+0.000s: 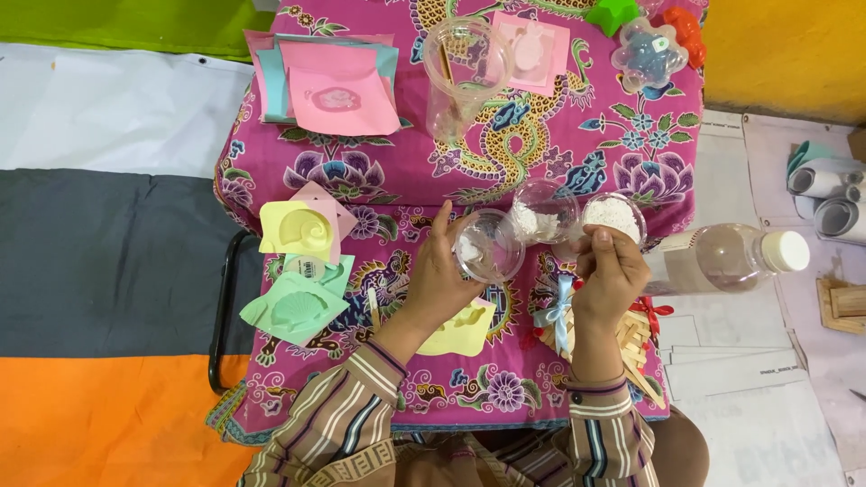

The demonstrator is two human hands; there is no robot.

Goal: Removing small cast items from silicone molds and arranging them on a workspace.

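Observation:
My left hand (437, 271) holds a clear plastic cup (489, 245), tipped on its side with its mouth toward me and a little white powder inside. My right hand (609, 271) grips a second clear cup (613, 216) that holds white powder. Between them and slightly farther away, a third clear cup (542, 212) with white powder rests on the magenta patterned cloth (541, 135). Under my left wrist lies a yellow shaped mould (465, 332).
A clear plastic bottle with a white cap (726, 258) lies to the right. Pastel moulds (298, 230) and paper squares (338, 86) sit at left and back. An empty tall cup (465, 72) stands behind. Wooden sticks tied with ribbon (631, 338) lie beneath my right hand.

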